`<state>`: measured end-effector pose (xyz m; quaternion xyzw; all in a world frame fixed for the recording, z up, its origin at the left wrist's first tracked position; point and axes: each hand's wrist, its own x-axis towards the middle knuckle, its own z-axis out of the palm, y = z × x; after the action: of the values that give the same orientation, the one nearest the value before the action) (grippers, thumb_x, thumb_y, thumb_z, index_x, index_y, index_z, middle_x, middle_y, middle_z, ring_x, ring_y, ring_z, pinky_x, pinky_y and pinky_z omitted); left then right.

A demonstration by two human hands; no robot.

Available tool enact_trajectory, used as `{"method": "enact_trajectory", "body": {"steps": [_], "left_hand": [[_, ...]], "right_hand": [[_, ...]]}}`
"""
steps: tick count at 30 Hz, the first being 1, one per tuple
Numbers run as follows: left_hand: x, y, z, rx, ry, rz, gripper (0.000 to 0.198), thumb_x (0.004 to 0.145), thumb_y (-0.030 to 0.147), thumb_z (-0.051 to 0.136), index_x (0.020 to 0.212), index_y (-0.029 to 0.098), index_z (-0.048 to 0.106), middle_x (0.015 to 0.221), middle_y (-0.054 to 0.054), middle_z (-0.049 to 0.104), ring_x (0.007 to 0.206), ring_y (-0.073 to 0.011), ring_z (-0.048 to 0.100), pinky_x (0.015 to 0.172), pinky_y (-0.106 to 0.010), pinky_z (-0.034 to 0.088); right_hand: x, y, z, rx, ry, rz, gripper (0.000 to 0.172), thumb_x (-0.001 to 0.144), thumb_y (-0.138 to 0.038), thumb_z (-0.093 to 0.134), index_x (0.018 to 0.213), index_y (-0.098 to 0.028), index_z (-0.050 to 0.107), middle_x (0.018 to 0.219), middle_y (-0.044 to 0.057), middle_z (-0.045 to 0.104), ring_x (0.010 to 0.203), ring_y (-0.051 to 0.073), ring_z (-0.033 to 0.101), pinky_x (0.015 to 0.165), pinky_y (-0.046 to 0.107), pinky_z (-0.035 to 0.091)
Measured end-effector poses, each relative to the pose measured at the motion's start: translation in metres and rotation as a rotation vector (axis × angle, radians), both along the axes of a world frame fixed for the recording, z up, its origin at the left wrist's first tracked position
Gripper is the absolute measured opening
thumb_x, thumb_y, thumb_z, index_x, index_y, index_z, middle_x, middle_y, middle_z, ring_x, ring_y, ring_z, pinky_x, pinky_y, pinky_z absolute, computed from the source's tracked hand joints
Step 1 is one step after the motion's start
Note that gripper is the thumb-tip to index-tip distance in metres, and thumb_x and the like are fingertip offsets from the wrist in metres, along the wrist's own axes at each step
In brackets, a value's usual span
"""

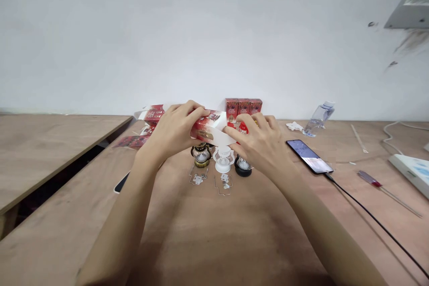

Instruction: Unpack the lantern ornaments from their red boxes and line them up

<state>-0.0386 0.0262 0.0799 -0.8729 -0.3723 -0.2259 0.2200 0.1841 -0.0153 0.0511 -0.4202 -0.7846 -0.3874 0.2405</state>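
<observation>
Both hands hold a small red and white carton (209, 129) above the wooden table (214, 228). My left hand (174, 129) wraps its fingers over the carton's left part. My right hand (259, 143) pinches the carton's white flap at the right end, and something red shows behind its fingers. Under the carton stand three small lantern figures: a bronze one (201, 155), a white one (223, 161) and a black one (243, 166). Two wire handles (223, 184) lie in front of them.
Three closed red boxes (243, 106) stand by the wall. Flat red cartons (136, 140) lie at the left. A phone (309, 155) with a black cable, a screwdriver (370, 179), a plastic bottle (318, 118) and a white box (410, 170) are at the right. A gap separates a second table (50, 152).
</observation>
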Motion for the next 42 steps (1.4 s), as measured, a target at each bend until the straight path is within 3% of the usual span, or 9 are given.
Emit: {"method": "enact_trajectory", "body": {"steps": [5,9,18,24,27,29,34,38,42], "left_hand": [[0.001,-0.010,0.006,-0.206,-0.003,-0.044,0.046,0.071,0.035,0.067,0.112,0.022,0.051,0.116,-0.007,0.062,0.100,-0.0242,0.060,0.078,-0.032,0.043],[0.002,-0.018,0.012,-0.260,-0.002,-0.056,0.045,0.072,0.042,0.067,0.110,0.023,0.052,0.107,-0.004,0.065,0.094,-0.0221,0.061,0.074,-0.030,0.041],[-0.011,-0.025,0.020,-0.204,-0.092,0.035,0.044,0.068,0.046,0.070,0.104,0.024,0.055,0.099,-0.002,0.068,0.084,-0.0200,0.061,0.067,-0.027,0.040],[-0.042,-0.022,0.024,0.075,-0.359,0.272,0.036,0.068,0.046,0.070,0.092,0.022,0.056,0.070,0.004,0.060,0.060,-0.0107,0.049,0.057,-0.022,0.035],[-0.060,-0.010,0.018,0.239,-0.407,0.403,0.040,0.064,0.051,0.073,0.081,0.020,0.055,0.059,0.006,0.048,0.055,-0.0091,0.039,0.053,-0.022,0.031],[-0.069,-0.003,0.011,0.229,-0.413,0.418,0.039,0.064,0.050,0.074,0.081,0.020,0.056,0.057,0.006,0.048,0.055,-0.0091,0.040,0.053,-0.023,0.031],[-0.064,-0.003,0.003,-0.013,-0.472,0.144,0.056,0.066,0.048,0.074,0.113,0.022,0.057,0.090,-0.001,0.068,0.074,-0.0137,0.059,0.064,-0.025,0.046],[-0.045,-0.013,0.006,-0.087,-0.415,-0.073,0.065,0.070,0.041,0.073,0.127,0.022,0.047,0.127,-0.010,0.058,0.109,-0.0214,0.058,0.089,-0.035,0.049],[-0.030,-0.020,0.008,-0.066,-0.314,-0.168,0.053,0.077,0.035,0.067,0.126,0.028,0.048,0.123,-0.006,0.061,0.108,-0.0204,0.060,0.094,-0.037,0.048]], "right_hand": [[0.013,0.012,0.002,0.047,-0.007,0.177,0.014,0.087,-0.032,0.052,0.096,-0.026,0.062,0.106,0.005,0.062,0.088,0.021,0.045,0.076,0.035,0.031],[0.018,0.017,0.003,0.058,0.043,0.276,0.011,0.084,-0.029,0.054,0.089,-0.024,0.062,0.097,0.003,0.065,0.082,0.020,0.047,0.072,0.034,0.032],[0.033,0.016,0.008,-0.140,0.244,0.257,0.025,0.089,-0.043,0.048,0.094,-0.023,0.063,0.113,0.005,0.063,0.091,0.021,0.053,0.077,0.035,0.037],[0.038,0.014,0.013,-0.205,0.445,0.233,0.021,0.091,-0.034,0.046,0.095,-0.024,0.064,0.105,0.004,0.065,0.092,0.020,0.058,0.079,0.036,0.041],[0.039,0.013,0.014,-0.198,0.460,0.208,0.019,0.090,-0.033,0.047,0.093,-0.023,0.064,0.100,0.005,0.066,0.092,0.021,0.059,0.080,0.037,0.043],[0.040,0.013,0.014,-0.214,0.462,0.195,0.018,0.090,-0.031,0.048,0.093,-0.022,0.063,0.100,0.006,0.066,0.093,0.022,0.059,0.081,0.038,0.043],[0.031,0.005,0.015,-0.321,0.495,0.326,0.021,0.090,-0.029,0.048,0.105,-0.022,0.060,0.105,0.007,0.063,0.097,0.021,0.057,0.083,0.038,0.045],[0.012,-0.014,0.019,-0.381,0.445,0.446,0.026,0.091,-0.027,0.047,0.115,-0.022,0.057,0.117,0.008,0.056,0.104,0.020,0.055,0.087,0.036,0.045],[-0.001,-0.026,0.017,-0.341,0.357,0.420,0.029,0.091,-0.026,0.047,0.119,-0.027,0.057,0.125,0.008,0.052,0.103,0.021,0.054,0.087,0.038,0.045]]}}
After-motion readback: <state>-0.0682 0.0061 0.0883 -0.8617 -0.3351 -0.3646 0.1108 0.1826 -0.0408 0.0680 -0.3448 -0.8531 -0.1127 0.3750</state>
